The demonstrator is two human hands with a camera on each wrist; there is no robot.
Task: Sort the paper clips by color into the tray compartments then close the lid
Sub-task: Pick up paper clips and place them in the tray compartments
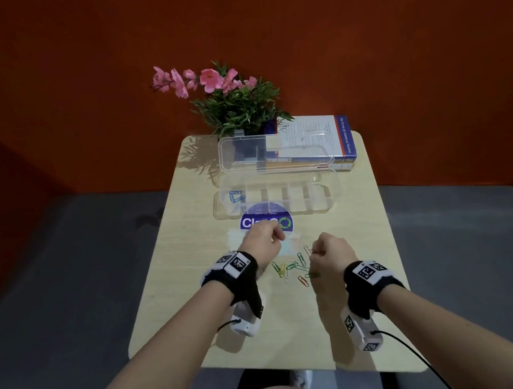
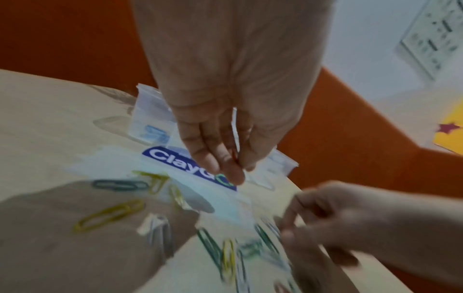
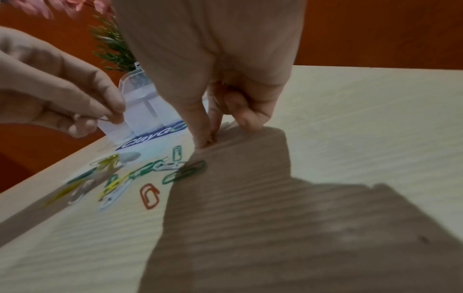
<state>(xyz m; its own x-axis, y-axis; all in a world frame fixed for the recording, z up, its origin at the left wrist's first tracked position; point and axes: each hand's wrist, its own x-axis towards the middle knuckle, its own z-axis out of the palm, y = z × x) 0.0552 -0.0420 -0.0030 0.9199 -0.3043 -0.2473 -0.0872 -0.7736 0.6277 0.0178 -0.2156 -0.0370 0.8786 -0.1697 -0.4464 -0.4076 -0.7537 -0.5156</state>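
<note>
I am pinching what looks like a red clip (image 2: 235,156) in my left hand (image 1: 261,241) at frame centre. My right hand (image 1: 329,251) is pinching a clip off the pile (image 1: 293,268) just below. Blue clips (image 1: 235,196) are lying in the tray's (image 1: 326,209) leftmost compartment, lid (image 1: 276,151) standing open.

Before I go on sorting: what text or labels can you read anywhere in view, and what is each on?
"ClayGO": blue round sticker on the table, partly hidden by the left hand.
Book spine: small capitals, too blurred to read for certain.
Book cover text: too small to read.
Wrist bands: square coded markers, no words.
</note>
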